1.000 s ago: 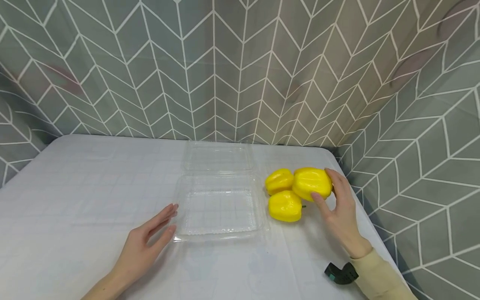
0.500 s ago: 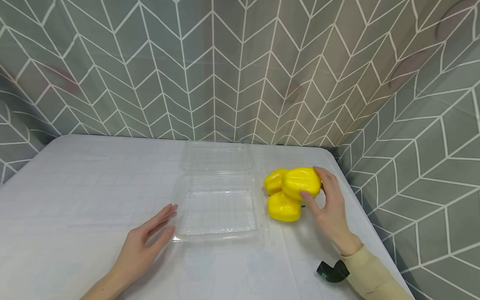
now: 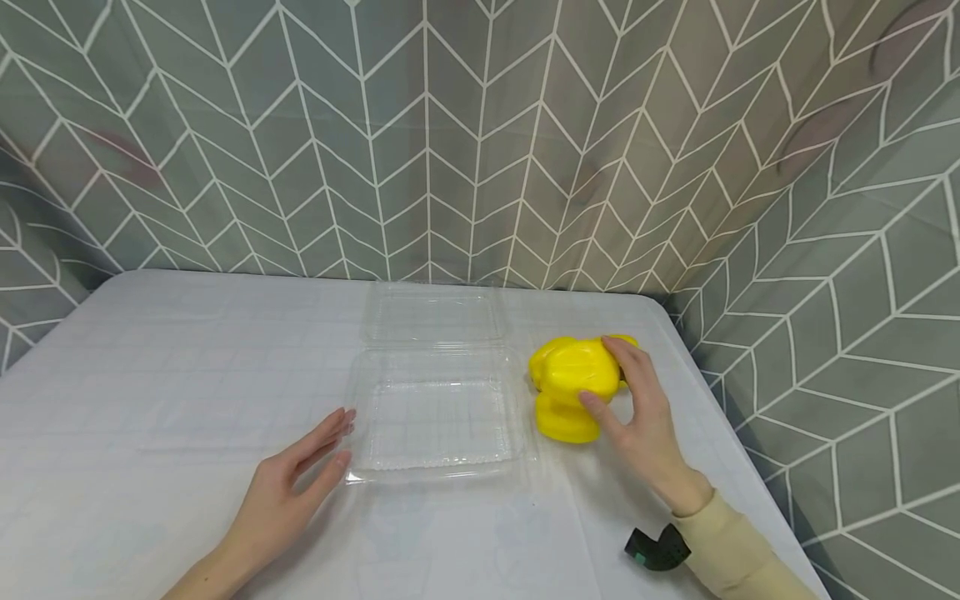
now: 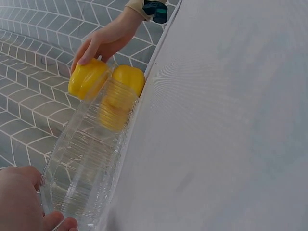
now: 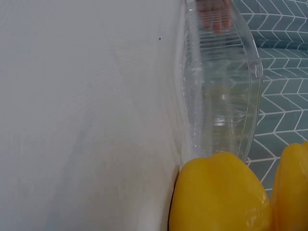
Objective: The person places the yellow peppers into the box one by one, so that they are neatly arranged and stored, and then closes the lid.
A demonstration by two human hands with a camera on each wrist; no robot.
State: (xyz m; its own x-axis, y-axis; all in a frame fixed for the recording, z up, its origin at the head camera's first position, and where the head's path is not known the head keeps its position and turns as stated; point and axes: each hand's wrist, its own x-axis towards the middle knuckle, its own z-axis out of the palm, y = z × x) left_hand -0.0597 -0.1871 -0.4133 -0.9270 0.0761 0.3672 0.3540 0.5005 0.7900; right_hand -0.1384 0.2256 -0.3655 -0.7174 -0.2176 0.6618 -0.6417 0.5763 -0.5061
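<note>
My right hand [image 3: 645,425] holds a yellow bell pepper [image 3: 581,369] between thumb and fingers, above the other peppers. Partly covered by it are a front pepper [image 3: 566,422], a left rear pepper [image 3: 540,358] and a right rear one [image 3: 624,341]. Left of them lies a clear plastic container [image 3: 442,429], its lid [image 3: 435,317] folded back. My left hand [image 3: 281,492] rests at the container's left edge, fingers extended. The left wrist view shows the held pepper [image 4: 86,79] near the container's far end. In the right wrist view the front pepper [image 5: 219,195] hides part of the container.
A white cloth covers the table [image 3: 187,375]. A grey patterned curtain [image 3: 405,142] hangs behind the table and along its right side. A black device [image 3: 656,547] sits by the right sleeve [image 3: 738,546].
My right hand has moved left with the held bell pepper, over the other peppers, uncovering another pepper behind it on the right. The left hand and the container have stayed put.
</note>
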